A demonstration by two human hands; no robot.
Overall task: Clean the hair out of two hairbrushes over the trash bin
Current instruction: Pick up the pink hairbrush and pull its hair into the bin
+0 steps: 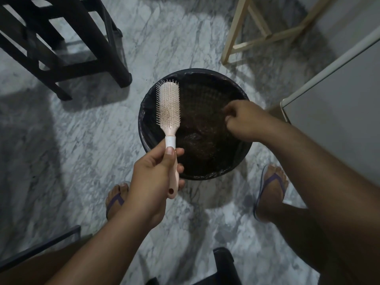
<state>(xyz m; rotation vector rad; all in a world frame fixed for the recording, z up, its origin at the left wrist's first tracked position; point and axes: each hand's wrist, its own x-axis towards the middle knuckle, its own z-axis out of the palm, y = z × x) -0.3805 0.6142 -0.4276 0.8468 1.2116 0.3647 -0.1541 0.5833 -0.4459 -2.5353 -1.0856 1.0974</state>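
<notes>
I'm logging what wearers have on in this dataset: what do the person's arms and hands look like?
The left forearm and right forearm are bare, with no sleeve in view. The left hand and right hand show no glove, ring, watch or bracelet. The left thumbnail looks short and unpainted.

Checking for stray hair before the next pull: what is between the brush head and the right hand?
Only the open mouth of the trash bin, dark inside, lies between the hairbrush and the right hand, in the head view.
</notes>
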